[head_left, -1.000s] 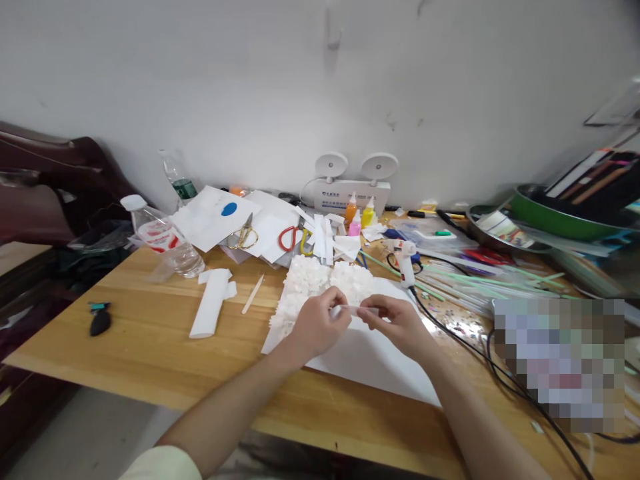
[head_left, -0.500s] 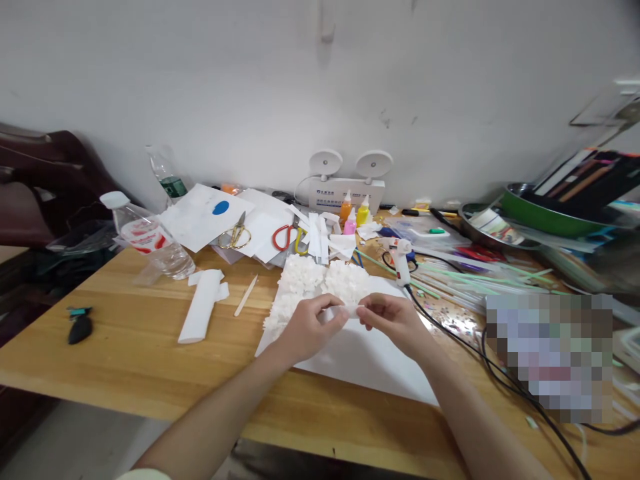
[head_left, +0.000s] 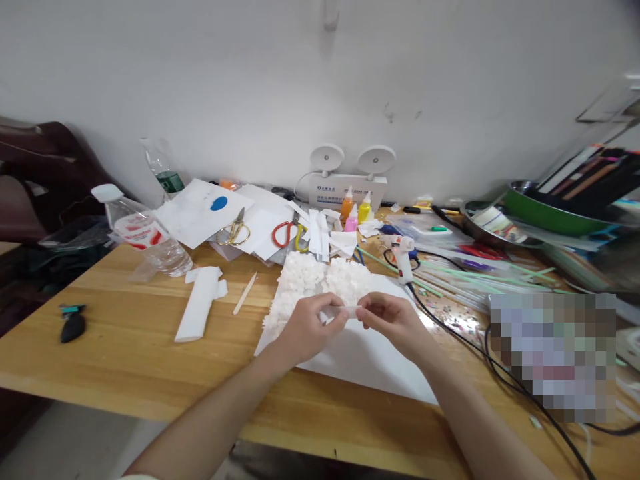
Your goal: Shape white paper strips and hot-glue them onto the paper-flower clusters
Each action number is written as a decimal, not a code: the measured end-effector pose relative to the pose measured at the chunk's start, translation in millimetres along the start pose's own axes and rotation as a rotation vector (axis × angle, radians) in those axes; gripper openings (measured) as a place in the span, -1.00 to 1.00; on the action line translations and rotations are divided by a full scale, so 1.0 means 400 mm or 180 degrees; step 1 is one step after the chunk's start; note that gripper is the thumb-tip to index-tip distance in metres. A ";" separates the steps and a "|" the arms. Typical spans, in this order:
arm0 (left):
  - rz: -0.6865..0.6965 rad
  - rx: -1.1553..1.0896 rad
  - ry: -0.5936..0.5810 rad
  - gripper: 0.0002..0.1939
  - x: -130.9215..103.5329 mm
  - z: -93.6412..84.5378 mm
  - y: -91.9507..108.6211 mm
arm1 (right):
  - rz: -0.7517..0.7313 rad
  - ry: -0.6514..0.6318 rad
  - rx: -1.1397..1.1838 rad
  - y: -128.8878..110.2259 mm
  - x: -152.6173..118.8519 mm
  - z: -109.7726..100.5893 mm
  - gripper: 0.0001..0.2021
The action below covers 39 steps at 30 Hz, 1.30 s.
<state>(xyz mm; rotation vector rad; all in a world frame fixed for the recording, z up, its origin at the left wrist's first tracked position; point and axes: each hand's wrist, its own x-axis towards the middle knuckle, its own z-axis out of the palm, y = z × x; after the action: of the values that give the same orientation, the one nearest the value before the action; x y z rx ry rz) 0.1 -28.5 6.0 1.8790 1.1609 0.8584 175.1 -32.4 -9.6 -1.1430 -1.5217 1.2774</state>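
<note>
Between the fingertips of both hands is a small white paper strip (head_left: 352, 311), held level over the white sheet (head_left: 367, 353). My left hand (head_left: 313, 325) pinches its left end, and my right hand (head_left: 389, 317) pinches the right end. Just behind the hands, clusters of crumpled-looking white paper pieces (head_left: 345, 277) cover the far left part of the sheet. A white hot glue gun (head_left: 401, 257) stands beyond my right hand, its black cord running to the right. The fingers hide part of the strip.
Left of the sheet lie a wooden stick (head_left: 245, 293) and a white paper tube (head_left: 196, 310). A water bottle (head_left: 150, 233), gold scissors (head_left: 234, 230), red-handled scissors (head_left: 283, 233) and small paint bottles (head_left: 351, 217) stand or lie farther back. Thin sticks (head_left: 450, 277) spread at right.
Both hands keep their pinch on the paper strip, almost unmoved. The view has shifted slightly; the things on the table stay in place.
</note>
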 end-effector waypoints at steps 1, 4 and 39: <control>-0.0022 -0.0012 -0.0037 -0.86 -0.001 0.000 0.000 | 0.0014 -0.0026 -0.0001 0.000 0.000 0.000 -0.80; -0.0021 -0.0043 -0.0046 -0.84 -0.002 0.002 -0.001 | 0.0063 -0.0045 0.0028 -0.001 -0.001 0.001 -0.80; 0.0122 0.0137 -0.0096 -0.83 0.002 0.004 -0.008 | -0.0220 0.0184 -0.0567 -0.001 -0.008 0.028 -0.83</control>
<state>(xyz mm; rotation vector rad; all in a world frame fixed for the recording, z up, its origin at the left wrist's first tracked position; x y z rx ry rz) 0.7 -27.2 2.7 1.9483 1.1366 0.8290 165.2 -38.2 -10.9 -1.2181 -1.6429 1.0706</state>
